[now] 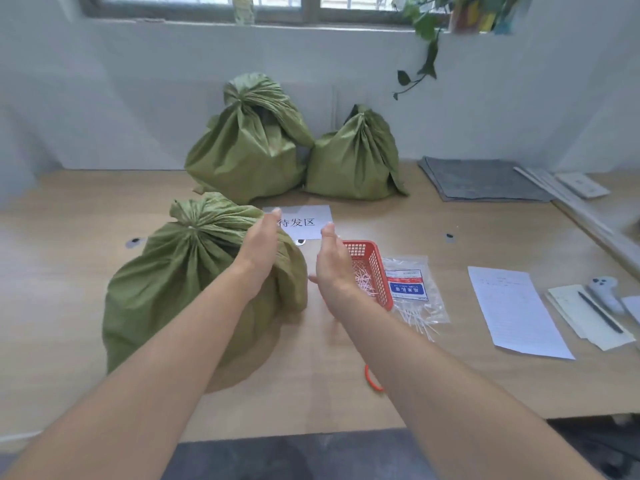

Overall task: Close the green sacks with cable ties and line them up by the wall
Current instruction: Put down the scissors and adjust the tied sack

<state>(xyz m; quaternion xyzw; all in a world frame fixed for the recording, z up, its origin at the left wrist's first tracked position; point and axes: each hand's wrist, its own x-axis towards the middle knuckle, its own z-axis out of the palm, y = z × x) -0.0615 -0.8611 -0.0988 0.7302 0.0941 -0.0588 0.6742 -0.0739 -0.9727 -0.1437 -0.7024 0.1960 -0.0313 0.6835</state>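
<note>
Three green sacks stand on the wooden table, all with their necks gathered. Two, a taller sack (247,147) and a smaller sack (356,157), stand side by side against the back wall. The third green sack (183,271) stands nearer, at the front left, its neck cinched. My left hand (259,244) hovers with straight fingers at this sack's right side, possibly touching it. My right hand (334,263) is held flat and open just right of the sack, holding nothing. A clear bag of white cable ties (414,289) lies to the right.
A red mesh basket (372,268) with loose ties sits behind my right hand. A white paper label (304,221) lies between the sacks. Grey mats (481,180), printed sheets (512,310), a notepad with a pen (588,315) and a white controller (604,292) fill the right side. A red band (372,379) lies near the front edge.
</note>
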